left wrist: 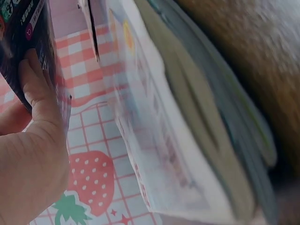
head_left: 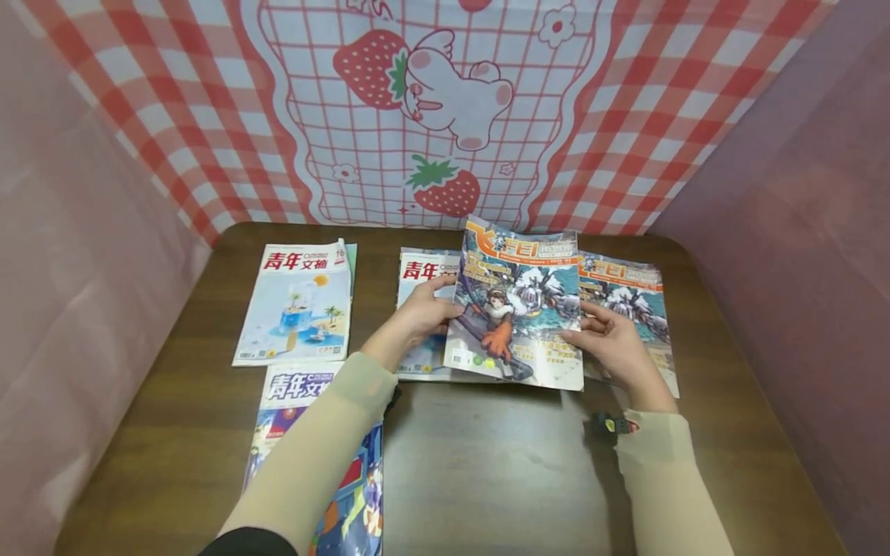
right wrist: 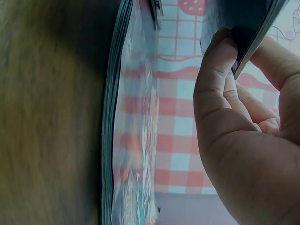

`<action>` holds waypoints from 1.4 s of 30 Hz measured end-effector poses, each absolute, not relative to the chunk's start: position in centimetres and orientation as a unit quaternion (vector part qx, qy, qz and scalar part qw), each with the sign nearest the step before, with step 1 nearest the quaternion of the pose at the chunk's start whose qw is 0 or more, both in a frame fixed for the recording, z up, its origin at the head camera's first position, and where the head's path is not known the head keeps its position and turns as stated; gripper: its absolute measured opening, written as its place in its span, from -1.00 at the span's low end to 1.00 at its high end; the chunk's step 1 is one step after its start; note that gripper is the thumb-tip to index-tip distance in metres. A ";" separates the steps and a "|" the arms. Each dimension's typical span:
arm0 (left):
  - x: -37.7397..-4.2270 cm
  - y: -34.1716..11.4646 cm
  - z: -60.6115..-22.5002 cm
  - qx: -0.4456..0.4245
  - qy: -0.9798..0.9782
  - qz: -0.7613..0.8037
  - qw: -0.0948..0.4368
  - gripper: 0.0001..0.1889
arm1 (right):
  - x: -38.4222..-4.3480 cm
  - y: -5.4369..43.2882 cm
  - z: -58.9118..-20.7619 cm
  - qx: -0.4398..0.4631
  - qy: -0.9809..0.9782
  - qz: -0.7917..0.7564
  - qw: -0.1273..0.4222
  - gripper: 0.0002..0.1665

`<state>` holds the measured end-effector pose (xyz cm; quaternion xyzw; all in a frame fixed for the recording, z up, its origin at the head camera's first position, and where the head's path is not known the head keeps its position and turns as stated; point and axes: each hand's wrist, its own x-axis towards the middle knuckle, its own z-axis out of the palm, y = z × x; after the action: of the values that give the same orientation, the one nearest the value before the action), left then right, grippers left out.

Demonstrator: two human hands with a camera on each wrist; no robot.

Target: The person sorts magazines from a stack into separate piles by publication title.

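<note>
Both hands hold one magazine (head_left: 531, 332) with an orange title and an illustrated figure on its cover. It is raised above the table, its cover facing the head camera. My left hand (head_left: 422, 318) pinches its left edge and my right hand (head_left: 619, 349) pinches the right edge. In the right wrist view, the thumb and fingers of the right hand (right wrist: 243, 122) stand on either side of the magazine. Partly hidden behind it lie a red-titled magazine (head_left: 417, 359) on the left and a matching orange-titled magazine (head_left: 643, 324) on the right.
At the table's left lies a magazine with an ice-pop cover (head_left: 295, 309), with another sheet edge showing under it. A purple-titled magazine (head_left: 361, 494) lies nearer, partly covered by the left forearm. A red checked cloth (head_left: 208, 100) hangs behind the brown table (head_left: 480, 471).
</note>
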<state>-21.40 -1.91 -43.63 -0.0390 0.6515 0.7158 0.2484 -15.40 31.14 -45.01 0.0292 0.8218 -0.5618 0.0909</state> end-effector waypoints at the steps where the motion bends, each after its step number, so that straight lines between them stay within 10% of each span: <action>1: -21.4 -1.9 -43.7 -0.040 0.652 0.715 0.248 -0.29 | -15.4 31.2 -45.0 0.027 0.820 -0.564 0.092 -0.01; 42: -21.0 9.4 -43.2 0.017 0.746 0.639 0.186 -0.35 | -11.4 39.2 -46.0 0.143 0.786 -0.597 0.067 0.02</action>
<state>-21.04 9.39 -43.23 0.0174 0.7463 0.6389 0.1861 -11.42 39.16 -46.02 0.1425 0.7865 -0.5973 0.0667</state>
